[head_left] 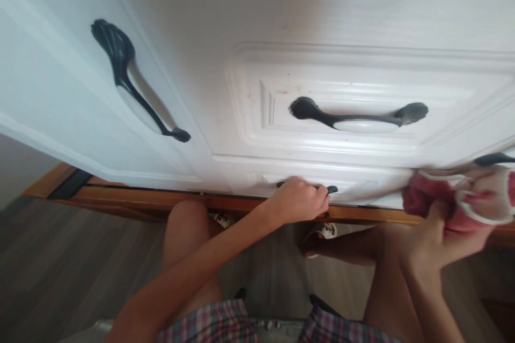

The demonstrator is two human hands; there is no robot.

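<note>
My left hand [301,200] is closed round the dark handle [332,189] of the lower drawer [241,177], near the cabinet's base. Only the ends of that handle show past my fingers. At the right, my right hand [436,241] grips a crumpled red and white cloth [475,198], held against or close to the cabinet front; whether it touches cannot be made out. Above my left hand is the upper drawer [257,59], shut, with a black and white handle [362,118] and small brownish specks on its panel.
A cabinet door [52,80] with a slanting black and white handle [137,86] is on the left. Another dark handle [493,158] shows at the right edge. Along the bottom runs a wooden base [120,198] above a grey plank floor [72,257]. My knees are close to the cabinet.
</note>
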